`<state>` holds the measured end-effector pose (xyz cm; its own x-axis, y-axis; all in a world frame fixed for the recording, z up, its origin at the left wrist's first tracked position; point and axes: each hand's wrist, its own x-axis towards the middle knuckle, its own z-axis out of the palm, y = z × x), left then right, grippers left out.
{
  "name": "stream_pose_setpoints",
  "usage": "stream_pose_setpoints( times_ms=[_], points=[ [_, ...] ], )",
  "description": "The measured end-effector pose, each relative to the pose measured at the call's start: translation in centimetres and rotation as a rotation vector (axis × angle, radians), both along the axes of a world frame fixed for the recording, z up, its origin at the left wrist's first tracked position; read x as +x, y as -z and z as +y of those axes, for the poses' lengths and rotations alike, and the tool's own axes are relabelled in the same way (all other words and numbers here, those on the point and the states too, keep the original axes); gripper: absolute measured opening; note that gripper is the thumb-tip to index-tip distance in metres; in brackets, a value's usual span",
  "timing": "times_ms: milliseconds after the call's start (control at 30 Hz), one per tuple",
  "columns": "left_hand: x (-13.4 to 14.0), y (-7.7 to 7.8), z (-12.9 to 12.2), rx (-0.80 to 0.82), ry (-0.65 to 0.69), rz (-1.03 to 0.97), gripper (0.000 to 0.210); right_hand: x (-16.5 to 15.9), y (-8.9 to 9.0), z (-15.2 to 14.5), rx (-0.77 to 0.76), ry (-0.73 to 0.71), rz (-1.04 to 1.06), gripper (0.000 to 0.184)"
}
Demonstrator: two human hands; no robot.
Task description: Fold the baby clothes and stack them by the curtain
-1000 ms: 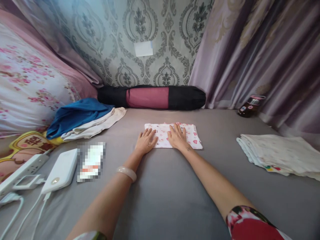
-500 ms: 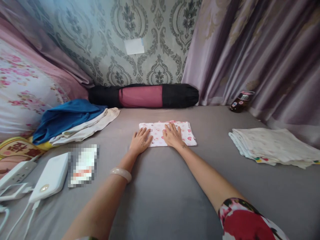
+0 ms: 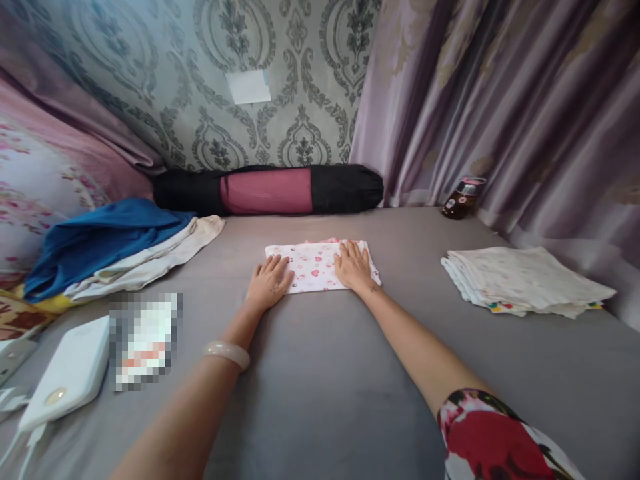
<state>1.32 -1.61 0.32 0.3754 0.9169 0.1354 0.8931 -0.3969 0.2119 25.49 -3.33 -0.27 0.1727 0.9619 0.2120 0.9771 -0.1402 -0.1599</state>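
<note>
A folded white cloth (image 3: 315, 270) printed with pink hearts and small figures lies flat on the grey bed sheet (image 3: 320, 373). My left hand (image 3: 270, 281) rests palm down on its left end, fingers stretched out. On the right end lies my right hand (image 3: 354, 267), also flat with the fingers spread. Neither hand grips the cloth. A bit of pink fabric peeks out along the cloth's far edge. The palms and the cloth under them are hidden.
At the right is a stack of folded cloths (image 3: 525, 277), with a dark bottle (image 3: 463, 199) behind it. A black and pink rolled bag (image 3: 267, 191) lies along the wall. Left are blue clothing (image 3: 110, 240), a white power bank (image 3: 70, 373) with cables and a blurred-out item (image 3: 147, 340).
My right hand has slid from the middle of the cloth to its right end. The left hand stays on the left end. The whole view has shifted slightly.
</note>
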Motion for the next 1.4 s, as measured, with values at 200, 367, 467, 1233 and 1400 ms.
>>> stream_pose_setpoints(
  times_ms=[200,367,467,1233,1400],
  points=[
    [0.0,0.1,0.1,0.002,-0.002,0.000,0.055,-0.1,0.0,0.0,-0.006,0.001,0.010,0.056],
    [-0.1,0.3,0.2,0.004,0.003,-0.006,0.055,0.2,-0.4,-0.2,-0.047,-0.012,0.015,0.056],
    [-0.1,0.3,0.2,0.010,0.003,0.000,0.055,1.0,-0.7,-0.5,-0.032,-0.010,0.005,0.055],
    [2.3,-5.1,5.9,-0.083,0.070,0.188,0.039,5.7,-5.0,3.0,-0.240,0.000,-0.051,0.034],
    [3.4,-5.2,9.1,-0.257,0.062,0.171,0.037,6.8,-6.7,5.4,-0.383,-0.032,-0.042,0.022]
  ],
)
